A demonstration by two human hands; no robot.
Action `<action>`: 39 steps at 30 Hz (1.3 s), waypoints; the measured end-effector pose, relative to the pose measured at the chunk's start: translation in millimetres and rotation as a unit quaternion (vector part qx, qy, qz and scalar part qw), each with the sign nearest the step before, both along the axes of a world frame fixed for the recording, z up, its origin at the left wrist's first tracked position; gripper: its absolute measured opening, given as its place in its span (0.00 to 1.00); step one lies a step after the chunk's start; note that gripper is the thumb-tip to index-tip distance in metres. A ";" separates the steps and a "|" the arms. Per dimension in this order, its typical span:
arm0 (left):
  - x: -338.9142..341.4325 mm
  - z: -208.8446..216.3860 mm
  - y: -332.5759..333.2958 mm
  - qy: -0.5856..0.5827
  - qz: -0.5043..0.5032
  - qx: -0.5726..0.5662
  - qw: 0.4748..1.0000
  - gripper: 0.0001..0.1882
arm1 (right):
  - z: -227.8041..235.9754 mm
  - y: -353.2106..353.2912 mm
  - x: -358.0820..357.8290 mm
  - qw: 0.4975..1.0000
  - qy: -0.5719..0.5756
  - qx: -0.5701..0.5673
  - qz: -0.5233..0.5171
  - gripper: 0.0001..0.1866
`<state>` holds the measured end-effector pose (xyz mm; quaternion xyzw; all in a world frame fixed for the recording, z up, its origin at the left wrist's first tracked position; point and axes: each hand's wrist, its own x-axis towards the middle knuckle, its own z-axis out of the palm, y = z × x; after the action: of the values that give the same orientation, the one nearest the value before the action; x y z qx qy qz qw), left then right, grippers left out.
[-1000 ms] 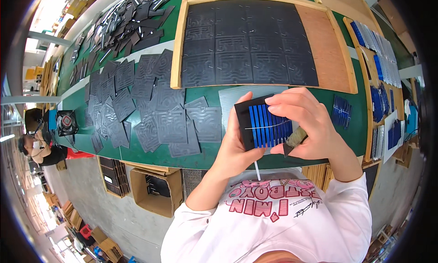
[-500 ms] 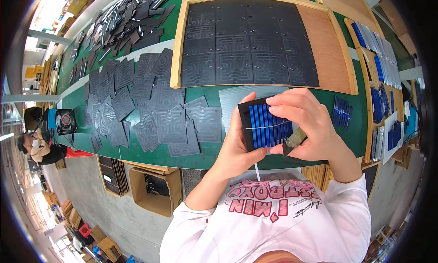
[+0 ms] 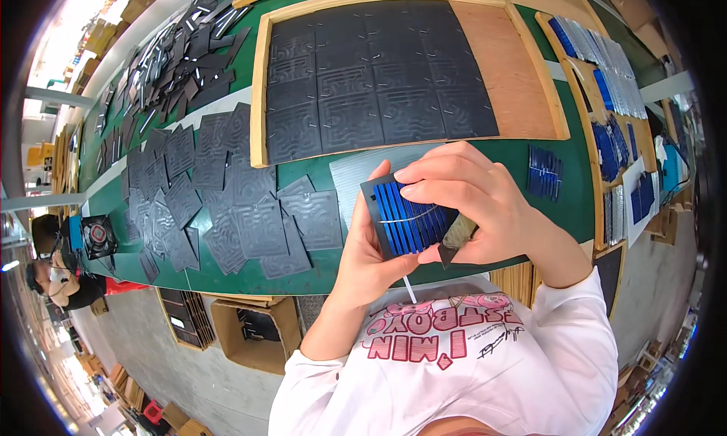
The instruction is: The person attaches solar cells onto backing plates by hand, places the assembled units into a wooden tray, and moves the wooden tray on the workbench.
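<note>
Single head view, fisheye, looks steeply down over own chest at green table (image 3: 530, 180). Hands close to lens, table farther. Edges bend near rim.

I see open brown cardboard box (image 3: 254, 331) on floor under green table, dark sheets inside. Second brown box (image 3: 185, 315) just beside it, holding upright dark sheets. No labels, signs, screens.

Glossy blue panel (image 3: 409, 222); matt ribbed black squares (image 3: 261, 224); bare wooden tray (image 3: 503, 50).
</note>
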<state>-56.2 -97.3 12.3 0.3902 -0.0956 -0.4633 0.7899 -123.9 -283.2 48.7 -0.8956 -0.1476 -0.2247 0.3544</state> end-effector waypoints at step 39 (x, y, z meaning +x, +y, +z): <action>-1.5 8.6 5.2 0.040 0.014 -0.028 0.999 0.39 | 4.7 -4.3 -1.7 0.998 0.006 0.049 -0.036 0.37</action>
<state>-57.8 -92.1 20.9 0.3500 -0.0716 -0.4647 0.8102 -125.6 -287.6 53.4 -0.8831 -0.1023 -0.2389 0.3907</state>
